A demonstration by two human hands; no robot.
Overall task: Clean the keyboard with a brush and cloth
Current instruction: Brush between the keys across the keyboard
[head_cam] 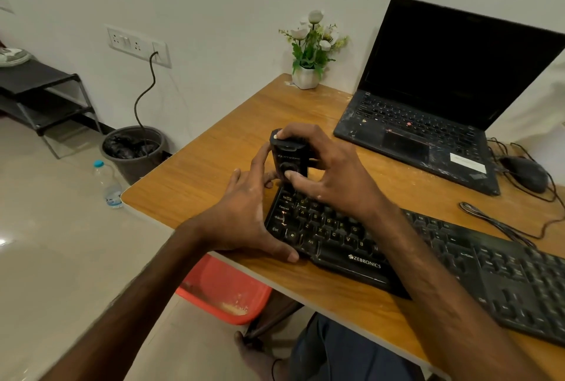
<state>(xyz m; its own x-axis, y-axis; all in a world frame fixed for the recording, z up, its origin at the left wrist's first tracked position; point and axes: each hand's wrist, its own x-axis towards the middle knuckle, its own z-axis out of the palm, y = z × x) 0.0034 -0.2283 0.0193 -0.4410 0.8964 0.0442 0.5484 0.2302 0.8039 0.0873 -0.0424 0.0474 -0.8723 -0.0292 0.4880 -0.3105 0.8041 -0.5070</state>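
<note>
Tool (289, 158), likely brush, upright at keyboard (489, 267) corner, gripped by right hand (331, 172); left hand (244, 212) spread wide, bracing keyboard end. Brace firmly; sweep lightly along rows.

The flat plastic keyboard (428, 261) is black with white lettering. The wood-grain counter (195, 185) is honey brown. The open laptop (434, 99) is black, the plastic tub (226, 292) red, the small pot (305, 78) white.

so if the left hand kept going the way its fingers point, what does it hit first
The black handheld tool, gripped by the right hand over the keyboard; the index finger of the left hand seems to touch its side.
</note>
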